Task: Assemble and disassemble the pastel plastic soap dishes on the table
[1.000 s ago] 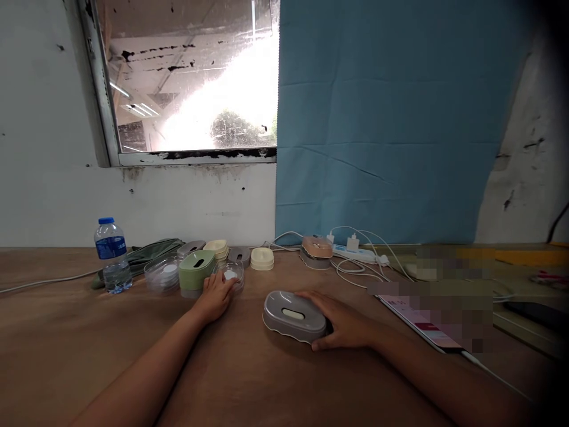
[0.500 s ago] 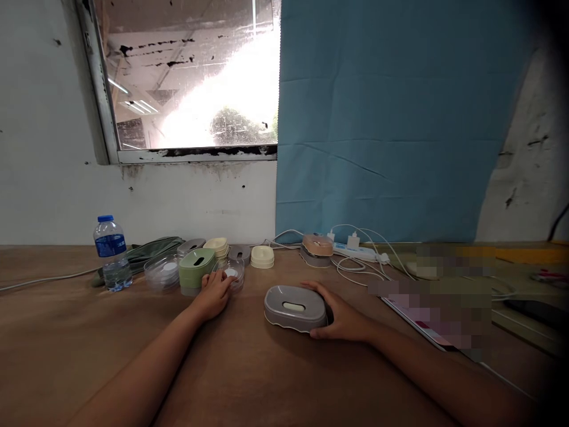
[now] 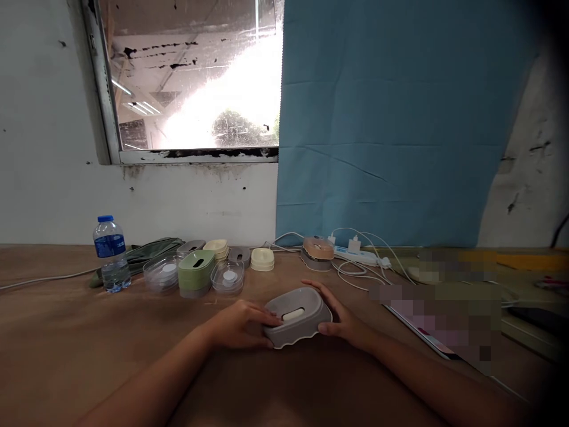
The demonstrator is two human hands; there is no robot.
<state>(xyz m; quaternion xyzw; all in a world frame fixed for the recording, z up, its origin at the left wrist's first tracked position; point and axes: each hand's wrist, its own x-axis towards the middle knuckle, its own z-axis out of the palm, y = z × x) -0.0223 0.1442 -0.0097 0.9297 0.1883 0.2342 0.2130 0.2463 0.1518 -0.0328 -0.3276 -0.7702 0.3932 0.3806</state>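
Note:
Between both hands is a grey oval plastic box [image 3: 306,308] with a slot in its top, a cream part showing in the slot and along its wavy lower edge. It is tilted, its right side higher. My left hand [image 3: 244,323] grips its left end, fingers on top near the slot and thumb low at the side. Around the right end curls my right hand [image 3: 335,314], its thumb at the front and fingers behind. Beyond my left hand stand a clear plastic tub [image 3: 227,277] with a white disc and a green slotted box [image 3: 196,273].
Farther back are cream boxes [image 3: 262,259], a stacked peach and grey box [image 3: 317,252] and another clear tub [image 3: 162,274]. A water bottle [image 3: 112,255] stands left. A power strip [image 3: 360,255] with cables lies at the back, and a tablet-like device [image 3: 422,332] lies right.
My left hand has left the clear tub and come right and nearer, onto the grey box's left end. The box has tilted up, with my right hand still holding it.

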